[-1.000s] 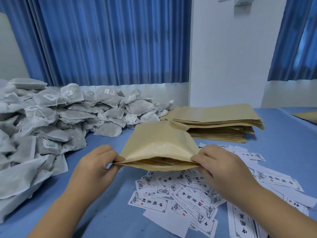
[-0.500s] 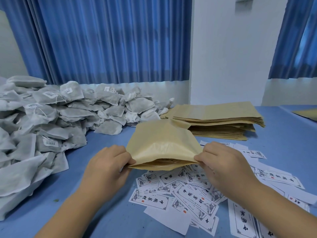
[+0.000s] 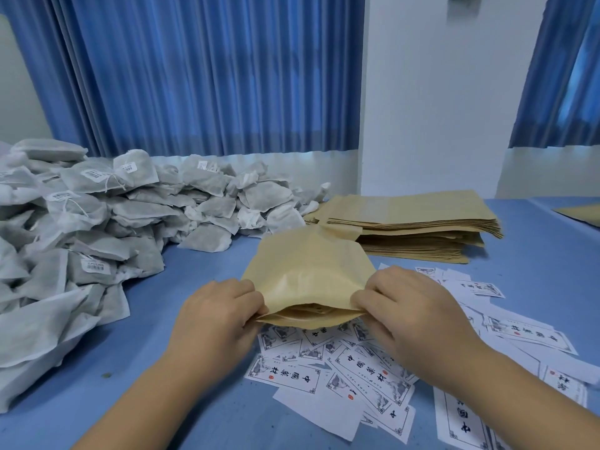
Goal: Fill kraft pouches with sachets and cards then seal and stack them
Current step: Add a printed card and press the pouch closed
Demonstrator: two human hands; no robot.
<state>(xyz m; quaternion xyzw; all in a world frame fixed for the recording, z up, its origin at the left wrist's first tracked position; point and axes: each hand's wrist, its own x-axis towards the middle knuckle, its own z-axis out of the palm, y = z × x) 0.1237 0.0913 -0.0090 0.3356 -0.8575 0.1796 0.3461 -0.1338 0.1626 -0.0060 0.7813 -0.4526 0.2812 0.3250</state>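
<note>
A kraft pouch point(image 3: 308, 271) lies in the middle of the blue table point(image 3: 201, 401) with its mouth facing me. My left hand point(image 3: 217, 316) pinches the mouth's left corner and my right hand point(image 3: 412, 316) pinches its right corner. The mouth gapes slightly and something pale shows inside. White printed cards point(image 3: 354, 362) are scattered under and to the right of the pouch. A big heap of grey sachets point(image 3: 84, 228) fills the left side. A stack of flat kraft pouches point(image 3: 415, 222) sits behind the held pouch on the right.
Blue curtains point(image 3: 194, 76) and a white wall point(image 3: 438, 92) stand behind the table. Another kraft pouch point(image 3: 584, 212) pokes in at the far right edge. More cards point(image 3: 532, 332) lie toward the right front.
Both hands have slid inward along the pouch mouth, so they sit closer together. The pouch has bulged upward between them and the opening has narrowed.
</note>
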